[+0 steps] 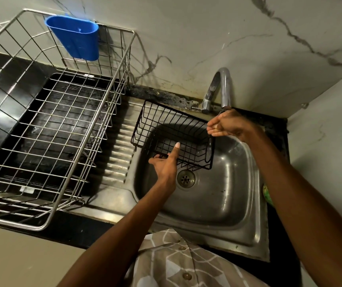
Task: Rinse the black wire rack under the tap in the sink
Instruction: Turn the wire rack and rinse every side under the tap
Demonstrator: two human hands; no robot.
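Observation:
The black wire rack [167,132], a small basket, hangs tilted over the steel sink [224,204], left of the tap [221,88]. My left hand [165,163] grips its near bottom edge, thumb up against the wire floor. My right hand [227,125] is at the rack's right rim, directly under the tap's spout, fingers loosely curled; whether it grips the rim I cannot tell. A thin thread of water seems to fall from the spout onto that hand.
A large silver wire dish rack [48,129] with a blue plastic cup holder [76,37] stands on the ribbed drainboard [118,154] at left. The drain [186,179] lies below the basket. Marble wall behind; a green item [267,194] at the sink's right rim.

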